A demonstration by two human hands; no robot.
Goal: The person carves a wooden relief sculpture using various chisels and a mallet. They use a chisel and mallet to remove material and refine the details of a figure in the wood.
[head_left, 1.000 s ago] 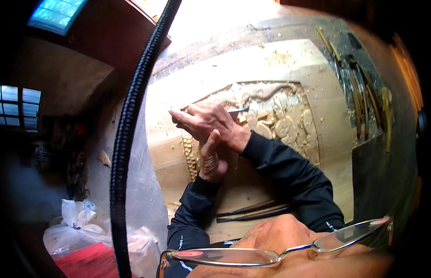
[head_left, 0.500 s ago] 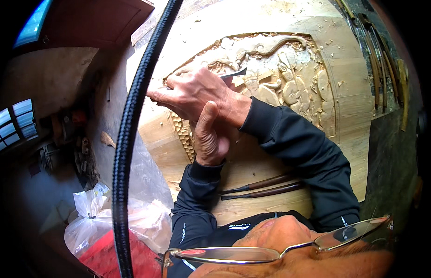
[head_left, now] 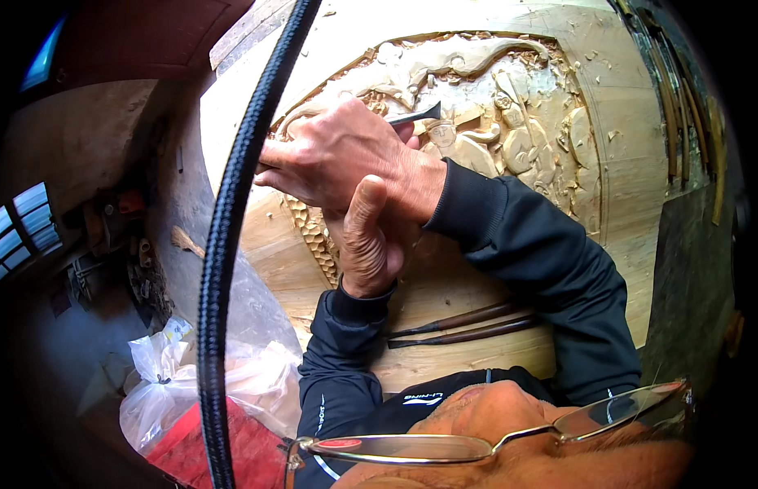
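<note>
A chisel (head_left: 419, 116) with a dark flared blade lies over the carved wooden panel (head_left: 623, 90), its tip above a small carved head. My right hand (head_left: 346, 155) crosses to the left and is closed around the chisel, whose handle is hidden beneath the hand. From below, my left hand (head_left: 366, 244) reaches under the right wrist, thumb upright against it. Fingertips (head_left: 409, 133) showing past that wrist lie against the chisel's shank. Relief figures (head_left: 521, 147) stand out from the recessed ground, with loose wood chips around them.
Two dark-handled chisels (head_left: 476, 326) lie on the panel near my chest. More long tools (head_left: 676, 114) line the far right. A black braided cable (head_left: 232, 236) crosses the view at left. Plastic bags (head_left: 163, 383) and a red cloth (head_left: 224, 444) sit lower left; a brush (head_left: 186, 242) lies beyond the panel.
The view has shifted slightly, so the panel appears higher. The chisel tip sits a little further up and right. Both hands keep nearly the same hold.
</note>
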